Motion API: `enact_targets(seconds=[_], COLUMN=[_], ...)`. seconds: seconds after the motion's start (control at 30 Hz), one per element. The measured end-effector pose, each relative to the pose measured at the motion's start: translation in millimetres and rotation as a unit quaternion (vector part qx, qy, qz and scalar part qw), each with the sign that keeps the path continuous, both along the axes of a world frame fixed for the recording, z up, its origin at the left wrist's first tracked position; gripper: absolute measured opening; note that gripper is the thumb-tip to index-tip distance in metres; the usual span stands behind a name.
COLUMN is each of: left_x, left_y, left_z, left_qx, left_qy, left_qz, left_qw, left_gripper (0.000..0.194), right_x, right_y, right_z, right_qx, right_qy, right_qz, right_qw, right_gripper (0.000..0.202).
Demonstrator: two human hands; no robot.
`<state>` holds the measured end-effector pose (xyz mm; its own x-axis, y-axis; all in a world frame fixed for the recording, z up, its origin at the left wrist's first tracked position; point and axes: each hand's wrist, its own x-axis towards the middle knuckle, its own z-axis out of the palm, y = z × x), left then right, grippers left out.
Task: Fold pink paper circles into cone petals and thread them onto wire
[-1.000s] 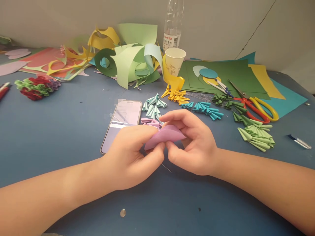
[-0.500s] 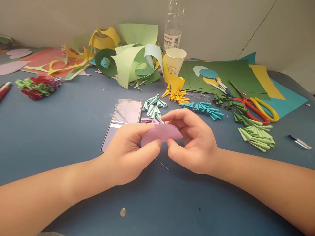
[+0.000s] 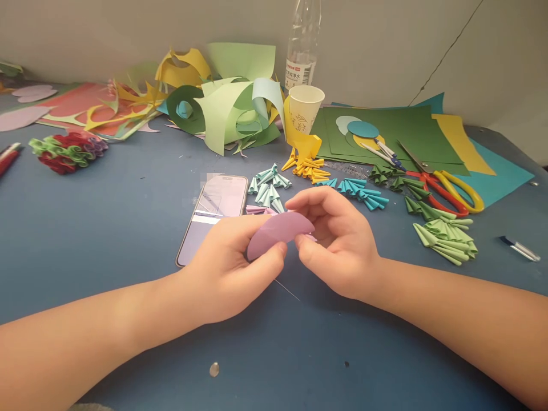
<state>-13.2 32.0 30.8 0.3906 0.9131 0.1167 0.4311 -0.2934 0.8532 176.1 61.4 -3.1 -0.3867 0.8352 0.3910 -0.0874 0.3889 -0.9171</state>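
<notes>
A purple paper piece (image 3: 278, 234) with a curved upper edge is between both my hands, above the table. My left hand (image 3: 233, 268) grips its left part, the thumb lying along the lower front. My right hand (image 3: 340, 245) is curled round its right end, with the thumb tip at the near edge and the fingers behind. Just beyond the hands lie purple paper cones (image 3: 259, 210), partly hidden. Close to my left hand, a phone (image 3: 222, 197) with a lit screen lies on the table. A thin needle-like line (image 3: 287, 290) shows below the hands.
Behind are pale blue cones (image 3: 269, 188), yellow cones (image 3: 310, 170), blue cones (image 3: 362, 191) and green cones (image 3: 447, 237). Scissors (image 3: 445, 185) lie at right by green sheets (image 3: 402, 125). A paper cup (image 3: 305, 108), bottle (image 3: 302, 51) and paper scraps (image 3: 226, 108) stand at the back.
The purple paper has tilted, its left end lower and its face more visible. My right thumb has shifted slightly up and to the right, away from my left thumb.
</notes>
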Motion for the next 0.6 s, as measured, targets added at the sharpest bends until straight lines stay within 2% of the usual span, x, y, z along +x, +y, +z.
enact_targets(seconds=[0.23, 0.47, 0.6], left_x=[0.7, -2.3, -1.9], left_y=[1.1, 0.3, -0.7], left_z=[6.9, 2.9, 4.5], left_qx=[0.027, 0.053, 0.044], left_qy=[0.032, 0.005, 0.012], left_qz=[-0.039, -0.058, -0.041], left_qw=[0.998, 0.997, 0.998], left_gripper=[0.027, 0.030, 0.029], right_x=[-0.1, -0.9, -1.6], right_y=[-0.4, -2.3, -2.0], right_z=[2.9, 5.9, 4.9], right_qx=[0.122, 0.146, 0.143], right_qy=[-0.035, -0.073, -0.063], right_qz=[0.015, -0.003, -0.003], right_qw=[0.992, 0.987, 0.988], right_gripper=[0.041, 0.039, 0.039])
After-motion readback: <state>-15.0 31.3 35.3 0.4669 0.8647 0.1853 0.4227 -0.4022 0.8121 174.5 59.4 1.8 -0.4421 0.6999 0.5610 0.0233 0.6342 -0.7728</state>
